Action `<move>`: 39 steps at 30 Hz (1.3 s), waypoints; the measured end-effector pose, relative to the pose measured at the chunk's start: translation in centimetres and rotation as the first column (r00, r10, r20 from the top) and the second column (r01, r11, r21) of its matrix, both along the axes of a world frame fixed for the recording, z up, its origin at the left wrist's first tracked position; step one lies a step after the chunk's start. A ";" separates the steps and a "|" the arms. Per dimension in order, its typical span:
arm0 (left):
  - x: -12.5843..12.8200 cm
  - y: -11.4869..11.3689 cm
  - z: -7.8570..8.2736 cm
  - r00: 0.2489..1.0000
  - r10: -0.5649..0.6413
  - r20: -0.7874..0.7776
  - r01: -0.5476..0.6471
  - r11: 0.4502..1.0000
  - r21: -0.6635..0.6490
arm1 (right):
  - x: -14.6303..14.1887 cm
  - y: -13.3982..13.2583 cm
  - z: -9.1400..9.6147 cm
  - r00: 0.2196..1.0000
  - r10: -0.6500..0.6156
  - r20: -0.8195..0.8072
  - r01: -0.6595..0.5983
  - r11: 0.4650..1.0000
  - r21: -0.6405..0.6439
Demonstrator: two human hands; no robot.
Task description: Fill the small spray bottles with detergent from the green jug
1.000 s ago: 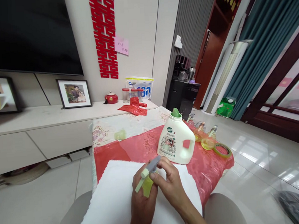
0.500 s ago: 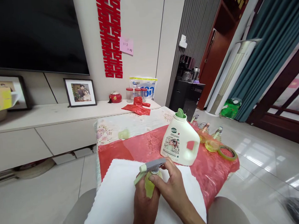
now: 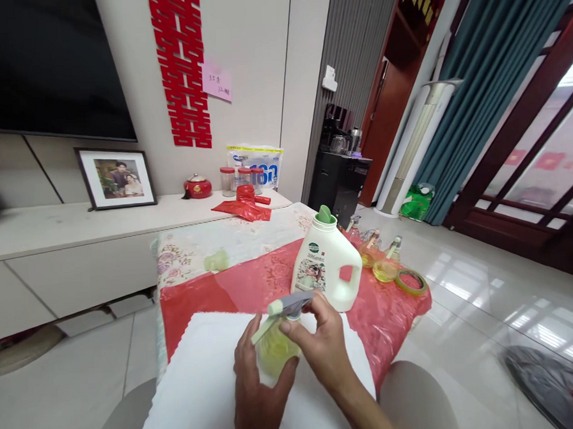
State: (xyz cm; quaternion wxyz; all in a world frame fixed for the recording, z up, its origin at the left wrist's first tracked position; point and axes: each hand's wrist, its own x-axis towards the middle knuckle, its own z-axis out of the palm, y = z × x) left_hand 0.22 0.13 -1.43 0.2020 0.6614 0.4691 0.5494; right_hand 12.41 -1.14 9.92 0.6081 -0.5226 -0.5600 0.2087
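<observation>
A clear spray bottle with yellow liquid stands over a white cloth, its grey and pale green trigger head in place on the neck. Around the bottle's lower body curves my left hand, thumb on the near side and fingers on the left. My right hand pinches the neck and the back of the trigger head between thumb and fingers. Just beyond them a large cream detergent jug stands upright, without a lid, with a green spout in its mouth.
Several spray bottles with yellow liquid and a roll of tape sit on the red plastic sheet at right. A pale green cap lies at the table's left. Red-lidded jars stand on the cabinet behind.
My left hand has loosened and spread round the bottle, showing more of its body. My right hand stays at the neck. The view has turned to the right.
</observation>
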 end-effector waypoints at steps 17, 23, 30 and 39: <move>1.2 -1.0 -1.4 0.970 -0.180 -0.161 0.176 0.984 -0.043 | 21.7 -3.0 2.3 0.908 -0.412 -0.077 0.411 0.911 -0.028; 1.2 -1.1 -1.5 0.946 -0.203 -0.253 0.196 0.979 -0.050 | 27.4 -2.3 1.0 0.851 -0.526 0.002 0.525 0.849 -0.063; 1.2 -1.0 -1.8 0.930 -0.199 -0.310 0.205 0.979 -0.011 | 30.3 -0.9 -0.6 0.840 -0.538 0.077 0.543 0.833 -0.104; 1.2 -0.9 -2.1 0.934 -0.190 -0.302 0.193 0.981 -0.019 | 31.5 0.4 -1.8 0.866 -0.483 0.126 0.499 0.853 -0.157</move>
